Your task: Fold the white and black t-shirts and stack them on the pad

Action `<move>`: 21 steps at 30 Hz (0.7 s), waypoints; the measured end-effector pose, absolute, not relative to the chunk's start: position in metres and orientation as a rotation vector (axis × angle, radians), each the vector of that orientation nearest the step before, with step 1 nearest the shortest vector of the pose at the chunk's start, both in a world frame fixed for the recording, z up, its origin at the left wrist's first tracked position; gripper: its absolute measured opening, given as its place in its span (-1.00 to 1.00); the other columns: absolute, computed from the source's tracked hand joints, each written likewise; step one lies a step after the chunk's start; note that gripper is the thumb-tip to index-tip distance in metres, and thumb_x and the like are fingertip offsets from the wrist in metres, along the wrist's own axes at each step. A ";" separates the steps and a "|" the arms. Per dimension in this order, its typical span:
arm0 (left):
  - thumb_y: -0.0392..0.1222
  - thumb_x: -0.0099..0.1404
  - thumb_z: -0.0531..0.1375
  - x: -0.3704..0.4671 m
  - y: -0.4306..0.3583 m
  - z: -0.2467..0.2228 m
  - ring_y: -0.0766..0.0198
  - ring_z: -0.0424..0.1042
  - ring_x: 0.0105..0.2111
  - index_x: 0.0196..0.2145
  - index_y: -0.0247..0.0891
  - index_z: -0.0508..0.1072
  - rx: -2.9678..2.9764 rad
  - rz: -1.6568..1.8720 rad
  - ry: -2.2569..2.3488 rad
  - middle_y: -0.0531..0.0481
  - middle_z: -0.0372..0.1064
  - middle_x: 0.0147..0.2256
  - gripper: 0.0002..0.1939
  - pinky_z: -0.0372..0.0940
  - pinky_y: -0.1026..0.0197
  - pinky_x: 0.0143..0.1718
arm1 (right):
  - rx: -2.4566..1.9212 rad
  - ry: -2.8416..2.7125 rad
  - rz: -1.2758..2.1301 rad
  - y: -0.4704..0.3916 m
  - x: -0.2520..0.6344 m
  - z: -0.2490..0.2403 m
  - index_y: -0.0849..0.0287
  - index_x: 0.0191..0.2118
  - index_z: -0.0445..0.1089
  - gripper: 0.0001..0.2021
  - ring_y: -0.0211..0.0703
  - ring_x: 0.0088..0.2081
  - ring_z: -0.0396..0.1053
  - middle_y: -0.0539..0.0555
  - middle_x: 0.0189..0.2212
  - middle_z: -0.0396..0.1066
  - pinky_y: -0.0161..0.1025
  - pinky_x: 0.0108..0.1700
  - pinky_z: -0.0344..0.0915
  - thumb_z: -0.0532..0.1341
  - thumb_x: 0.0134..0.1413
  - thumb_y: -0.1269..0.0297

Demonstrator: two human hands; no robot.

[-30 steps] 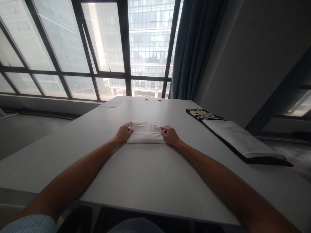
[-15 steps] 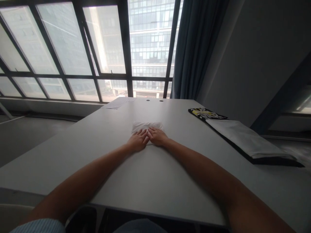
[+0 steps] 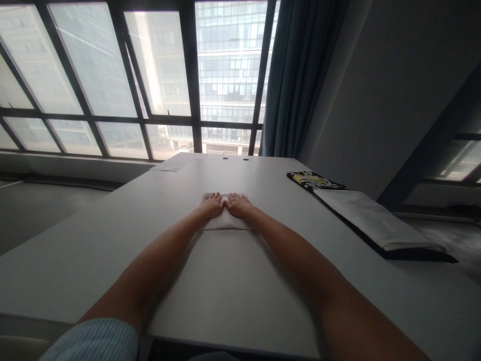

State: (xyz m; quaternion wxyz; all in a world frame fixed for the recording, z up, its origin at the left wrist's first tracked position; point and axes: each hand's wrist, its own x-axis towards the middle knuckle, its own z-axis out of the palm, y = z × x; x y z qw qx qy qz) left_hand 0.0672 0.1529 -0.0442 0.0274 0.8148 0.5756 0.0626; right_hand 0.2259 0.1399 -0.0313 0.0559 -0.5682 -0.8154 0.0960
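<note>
Left hand (image 3: 212,204) and right hand (image 3: 239,204) lie flat, palms down, on folded white rectangular cloth (image 3: 226,221), midway across smooth white worktop (image 3: 233,286); long axis left-right, one long edge facing wearer.

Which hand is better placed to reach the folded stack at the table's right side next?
Probably the right hand: it lies nearer the folded stack, while the left hand would likely cross the right arm. Both hands rest on the white cloth.
</note>
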 end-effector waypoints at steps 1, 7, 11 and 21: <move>0.05 0.50 -0.15 0.065 0.158 -0.047 0.01 -0.04 0.44 0.42 -0.28 0.13 2.478 0.186 1.808 -0.27 -0.06 0.44 -0.35 -0.08 -0.13 0.37 | -1.756 -2.458 0.319 0.145 0.230 -0.035 0.31 0.48 -0.03 -0.33 0.00 0.49 -0.20 0.25 0.49 -0.16 0.02 0.45 -0.28 -0.14 0.45 0.00; 0.16 0.49 -0.23 0.040 0.170 -0.049 -0.12 -0.12 0.45 0.44 -0.32 0.07 2.271 0.203 2.014 -0.32 -0.19 0.46 -0.25 -0.07 -0.24 0.37 | -1.912 -2.304 0.364 0.158 0.261 -0.040 0.28 0.50 -0.11 -0.27 -0.03 0.51 -0.30 0.26 0.51 -0.28 0.03 0.45 -0.30 -0.18 0.44 -0.11; 0.11 0.51 -0.22 0.042 0.158 -0.040 -0.15 -0.17 0.46 0.44 -0.38 0.06 2.277 0.283 2.063 -0.38 -0.19 0.46 -0.28 -0.15 -0.30 0.37 | -1.889 -2.305 0.305 0.144 0.259 -0.034 0.30 0.50 -0.10 -0.32 -0.03 0.50 -0.29 0.25 0.51 -0.26 0.08 0.45 -0.35 -0.22 0.47 -0.03; 0.18 0.51 -0.23 0.045 0.102 -0.057 -0.03 -0.20 0.47 0.44 -0.44 0.04 2.466 0.180 1.737 -0.33 -0.20 0.46 -0.23 -0.17 -0.11 0.41 | -1.820 -2.378 0.370 0.102 0.261 -0.046 0.32 0.50 -0.12 -0.26 0.00 0.51 -0.30 0.23 0.51 -0.27 0.07 0.45 -0.31 -0.22 0.43 -0.10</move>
